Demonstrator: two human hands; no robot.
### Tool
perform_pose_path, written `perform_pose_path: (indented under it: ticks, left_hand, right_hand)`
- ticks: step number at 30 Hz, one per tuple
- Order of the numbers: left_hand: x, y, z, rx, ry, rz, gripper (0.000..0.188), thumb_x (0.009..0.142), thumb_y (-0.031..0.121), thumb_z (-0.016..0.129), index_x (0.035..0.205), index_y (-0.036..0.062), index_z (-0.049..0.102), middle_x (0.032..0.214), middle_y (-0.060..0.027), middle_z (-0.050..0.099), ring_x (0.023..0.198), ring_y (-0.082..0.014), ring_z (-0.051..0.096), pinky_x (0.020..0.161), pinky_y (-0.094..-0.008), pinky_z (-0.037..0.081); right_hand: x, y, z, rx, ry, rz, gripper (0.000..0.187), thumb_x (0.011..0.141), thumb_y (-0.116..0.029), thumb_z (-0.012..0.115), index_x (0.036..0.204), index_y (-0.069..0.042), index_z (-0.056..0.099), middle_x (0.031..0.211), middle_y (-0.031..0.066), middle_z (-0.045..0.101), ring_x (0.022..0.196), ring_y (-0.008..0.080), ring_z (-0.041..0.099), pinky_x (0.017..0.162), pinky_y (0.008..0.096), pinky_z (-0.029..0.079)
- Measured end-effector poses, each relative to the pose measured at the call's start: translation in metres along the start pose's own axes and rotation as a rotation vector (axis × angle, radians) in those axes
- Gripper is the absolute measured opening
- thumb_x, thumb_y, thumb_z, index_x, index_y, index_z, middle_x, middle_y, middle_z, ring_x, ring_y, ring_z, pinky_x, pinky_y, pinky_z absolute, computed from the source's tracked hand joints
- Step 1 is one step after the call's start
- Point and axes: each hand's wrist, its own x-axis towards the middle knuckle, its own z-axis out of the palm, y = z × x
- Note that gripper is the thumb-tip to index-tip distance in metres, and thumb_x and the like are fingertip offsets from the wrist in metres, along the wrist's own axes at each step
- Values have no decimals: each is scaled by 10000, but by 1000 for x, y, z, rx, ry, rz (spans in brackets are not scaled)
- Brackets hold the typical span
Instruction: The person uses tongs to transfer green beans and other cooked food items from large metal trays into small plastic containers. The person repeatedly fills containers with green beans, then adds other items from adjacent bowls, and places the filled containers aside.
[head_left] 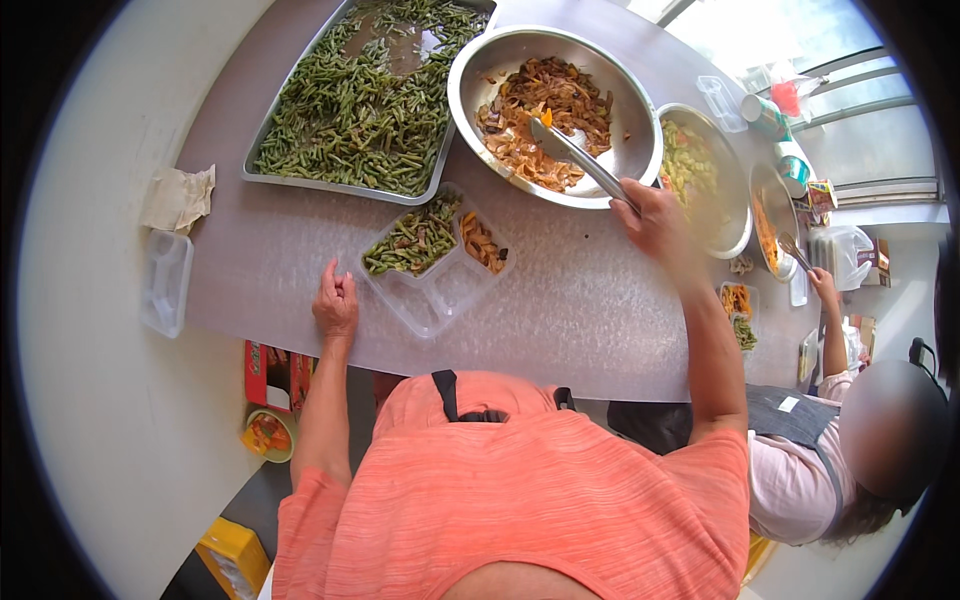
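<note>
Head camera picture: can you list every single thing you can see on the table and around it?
Tray: one, silver, far left, full of green beans.
Big bowl: one, silver, far middle, brown-orange food.
Other bowls: two, silver, right.
Meal box: one, clear, middle, beans and orange food inside.
Empty box: one, clear, left edge.
Tongs: one, silver, over big bowl.
Co-worker: one, pink top, right.
Left hand: resting on the table beside meal box.
Right hand: holding tongs.

I am wearing a soft orange top with thin stripes and short sleeves. A black strap is running down its middle, below my left hand and right hand. My arms are bare.
</note>
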Motion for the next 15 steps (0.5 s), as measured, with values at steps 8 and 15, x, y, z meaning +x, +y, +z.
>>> perform_pose_path:
  ticks: [8, 15]
  left_hand:
    - [-1, 0, -1, 11, -14, 2, 351, 868, 158, 631, 1197, 50, 570, 667, -60, 579, 551, -198, 556, 539, -348, 471]
    - [1, 2, -2, -11, -12, 4, 360, 873, 170, 630, 1208, 57, 562, 666, -50, 580, 549, -190, 556, 546, -346, 473]
  right_hand:
    - [-50, -39, -6, 150, 32, -121, 163, 822, -93, 667, 915, -10, 562, 707, 171, 588, 618, 361, 581, 561, 414, 445]
    - [-72, -32, 80, -131, -162, -137, 211, 832, -197, 656, 889, -46, 521, 748, 171, 633, 656, 371, 641, 567, 443, 525]
